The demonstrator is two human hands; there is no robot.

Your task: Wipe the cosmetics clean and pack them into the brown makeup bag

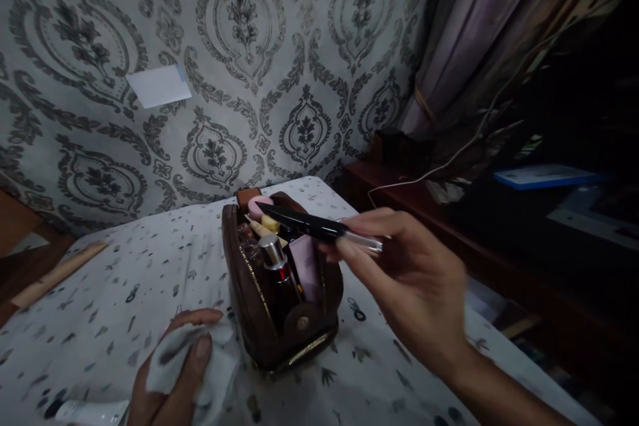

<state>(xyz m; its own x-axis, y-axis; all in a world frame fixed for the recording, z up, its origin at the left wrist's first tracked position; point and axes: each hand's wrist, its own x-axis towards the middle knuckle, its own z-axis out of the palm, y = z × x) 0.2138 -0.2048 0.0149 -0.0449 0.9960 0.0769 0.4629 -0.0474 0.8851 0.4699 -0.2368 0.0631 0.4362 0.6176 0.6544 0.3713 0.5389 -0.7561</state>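
Observation:
A brown toiletry bag (234, 279) stands unzipped on the table, packed with cosmetics. Above its opening, my right hand (414, 273) pinches a slim black tube with a clear end (309, 223), perhaps a pen or makeup stick; its dark tip points left. Inside the bag I see a silver-capped bottle (273, 253), a pale pink tube (307, 266), a round pink item (259, 206) and a small yellow item (269, 223). My left hand (174, 366), left of the bag, is closed around a crumpled white cloth (212, 359).
A white tube with a black cap (90, 411) lies at the lower left of the patterned tablecloth (164, 266). A wooden strip (60, 273) rests at the left edge. To the right are a dark red wooden surface (379, 193), a thin white cable (449, 166) and a blue-edged flat object (549, 176).

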